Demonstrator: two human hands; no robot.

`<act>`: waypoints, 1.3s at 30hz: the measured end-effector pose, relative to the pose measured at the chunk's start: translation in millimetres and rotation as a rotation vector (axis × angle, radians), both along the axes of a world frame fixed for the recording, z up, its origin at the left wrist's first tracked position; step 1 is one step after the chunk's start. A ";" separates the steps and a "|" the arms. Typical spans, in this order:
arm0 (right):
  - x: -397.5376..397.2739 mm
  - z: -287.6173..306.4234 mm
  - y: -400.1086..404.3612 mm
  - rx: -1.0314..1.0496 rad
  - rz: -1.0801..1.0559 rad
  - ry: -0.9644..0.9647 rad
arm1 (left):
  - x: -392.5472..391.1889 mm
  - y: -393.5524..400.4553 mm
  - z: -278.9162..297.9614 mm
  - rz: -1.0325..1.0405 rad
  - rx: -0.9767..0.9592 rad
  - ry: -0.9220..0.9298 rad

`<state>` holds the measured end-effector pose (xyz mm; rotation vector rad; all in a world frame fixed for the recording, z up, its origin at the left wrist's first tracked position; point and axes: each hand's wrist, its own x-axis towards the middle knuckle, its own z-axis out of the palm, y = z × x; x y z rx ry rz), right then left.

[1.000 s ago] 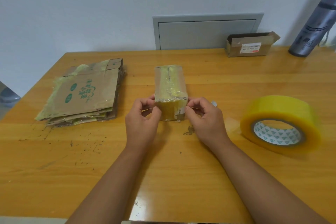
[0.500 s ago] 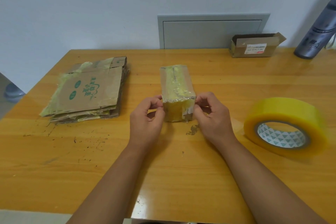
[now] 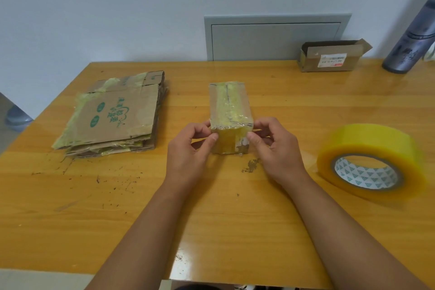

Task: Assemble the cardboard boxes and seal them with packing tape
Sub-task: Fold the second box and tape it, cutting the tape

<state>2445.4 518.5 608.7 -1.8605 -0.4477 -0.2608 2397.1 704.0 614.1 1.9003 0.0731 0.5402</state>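
A small taped cardboard box (image 3: 229, 106) stands closed in the middle of the wooden table (image 3: 235, 219), its top seam and near end covered in yellowish tape. My left hand (image 3: 188, 150) pinches the near left edge of the box between thumb and fingers. My right hand (image 3: 275, 148) pinches the near right edge the same way. A big roll of yellow packing tape (image 3: 372, 162) lies flat on the table to the right, apart from my hands. A stack of flattened cardboard boxes (image 3: 115, 115) with green print lies at the left.
An open small box with a shipping label (image 3: 332, 57) sits at the back right by the wall. A grey bottle (image 3: 414, 37) leans at the far right. A grey wall panel (image 3: 275, 35) is behind the table. Dark scuffs mark the table's left front.
My fingers have shifted slightly along the near end of the box, pressing its side edges. The box stays on the table in the same spot; the view has moved a little.
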 end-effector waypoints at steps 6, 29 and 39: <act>3.7 -6.2 -0.8 -0.130 -0.045 -0.055 | 3.0 -2.6 1.5 0.047 -0.015 0.073; -13.6 -5.0 22.9 -0.333 -0.013 -0.266 | -7.0 -1.1 22.0 0.049 0.056 0.158; -28.7 40.2 16.9 -0.480 0.148 0.039 | -2.4 -10.3 52.7 0.114 0.813 0.225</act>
